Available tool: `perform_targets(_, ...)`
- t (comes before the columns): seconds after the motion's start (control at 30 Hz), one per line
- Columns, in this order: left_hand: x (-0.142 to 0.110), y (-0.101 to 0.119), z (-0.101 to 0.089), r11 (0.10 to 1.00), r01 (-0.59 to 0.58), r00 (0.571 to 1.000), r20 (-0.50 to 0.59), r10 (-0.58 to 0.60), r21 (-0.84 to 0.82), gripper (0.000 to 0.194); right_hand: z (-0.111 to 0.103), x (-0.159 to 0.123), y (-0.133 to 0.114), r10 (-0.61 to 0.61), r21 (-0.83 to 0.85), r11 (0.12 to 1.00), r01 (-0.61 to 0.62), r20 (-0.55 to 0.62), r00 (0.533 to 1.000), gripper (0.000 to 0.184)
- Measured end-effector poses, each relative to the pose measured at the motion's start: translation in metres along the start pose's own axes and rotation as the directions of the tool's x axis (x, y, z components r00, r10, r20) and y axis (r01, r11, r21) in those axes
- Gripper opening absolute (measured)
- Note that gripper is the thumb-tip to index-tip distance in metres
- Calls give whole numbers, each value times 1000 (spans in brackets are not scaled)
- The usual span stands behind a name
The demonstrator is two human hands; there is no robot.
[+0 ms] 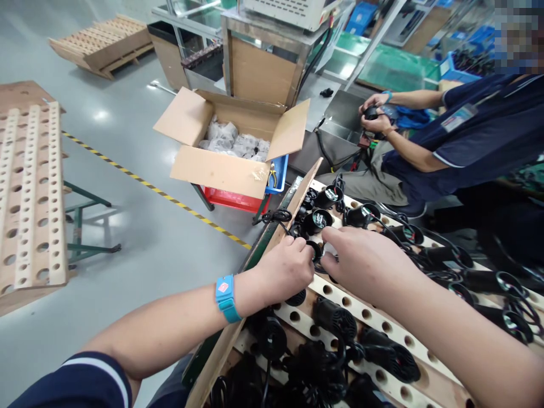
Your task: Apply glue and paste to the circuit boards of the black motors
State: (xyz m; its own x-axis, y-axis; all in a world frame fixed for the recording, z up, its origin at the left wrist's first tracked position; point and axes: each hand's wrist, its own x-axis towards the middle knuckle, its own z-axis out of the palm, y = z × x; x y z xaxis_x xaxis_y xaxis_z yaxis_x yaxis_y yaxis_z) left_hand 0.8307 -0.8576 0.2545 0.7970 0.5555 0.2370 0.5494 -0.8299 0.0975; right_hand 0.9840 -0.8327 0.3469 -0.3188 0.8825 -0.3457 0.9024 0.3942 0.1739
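Note:
My left hand (285,271), with a blue wrist strap (228,298), is closed at the side of a black cylindrical housing (315,250) and appears to grip it. Opposite, my right hand (361,258) curls its thumb and forefinger toward the same open end. Something pale shows between those fingertips, too small to name. Around both hands, more black housings with cables lie in a wooden rack (365,313) with rows of round holes. Just behind, one open housing (318,221) shows a green and white part inside. A coiled black cable (276,216) hangs over the rack's edge.
An open cardboard box (221,168) with plastic-wrapped items stands beyond the rack, beside a blue tray (278,170) holding pliers. At right, a seated co-worker (463,130) handles a black part. Another holed wooden rack (32,187) stands on the left. Yellow-black tape (157,190) crosses the floor.

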Motion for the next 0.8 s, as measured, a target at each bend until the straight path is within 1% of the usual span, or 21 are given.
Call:
perform_targets(0.07,0,0,-1,1000,2,1000,20,-2,-5,27,2,-2,3,1,15,1000,-1,-30,1000,4)
perform_targets(0.13,0,-1,-2,1000,9,999,31,-9,-6,25,5,-5,8,15,59,998,-10,-87,996,6)
perform_targets(0.23,0,-1,-3,1000,10,1000,24,-10,0,23,15,-15,20,94,230,972,-49,-189,977,15)
perform_targets(0.3,-2,0,-4,1000,3,1000,4,-3,5,21,23,-25,30,167,395,916,-68,-223,960,16)
perform_targets(0.33,-2,0,-4,1000,2,1000,-6,-2,8,20,28,-31,35,209,478,875,-79,-225,952,16)
perform_targets(0.4,-4,0,-3,1000,12,1000,-22,-11,8,20,39,-45,45,314,636,761,-127,-189,930,16)
perform_targets(0.43,-5,-1,-3,1000,19,999,-27,-19,6,20,46,-52,50,374,711,685,-160,-154,915,16)
perform_targets(0.47,-6,-1,-2,1000,27,999,-30,-26,4,21,52,-59,54,424,788,587,-184,-107,899,18)
perform_targets(0.5,-6,-2,-2,999,36,999,-33,-36,1,22,59,-66,58,460,864,465,-192,-50,887,20)
perform_targets(0.53,-7,-2,-1,999,45,998,-41,-45,-8,23,65,-73,62,474,931,318,-181,9,881,23)
perform_targets(0.6,-8,-1,-3,996,60,994,-86,-66,-70,25,76,-88,69,450,995,-17,-98,96,888,30)
perform_targets(0.63,-8,0,-5,988,72,988,-124,-89,-135,25,80,-95,72,425,983,-178,-38,111,899,33)
perform_targets(0.67,-8,2,-8,970,88,978,-165,-127,-226,25,83,-104,75,406,949,-313,30,105,908,34)
perform_targets(0.7,-8,5,-12,936,114,962,-196,-187,-333,23,86,-112,78,396,906,-412,93,87,914,35)
perform_targets(0.73,-8,9,-16,880,158,940,-205,-273,-448,21,88,-122,81,394,864,-481,147,63,917,37)
perform_targets(0.77,-8,12,-20,800,218,908,-185,-376,-559,19,90,-131,85,402,831,-523,189,45,914,39)
perform_targets(0.8,-8,16,-24,699,288,863,-139,-485,-655,18,92,-141,88,416,811,-544,218,35,909,40)
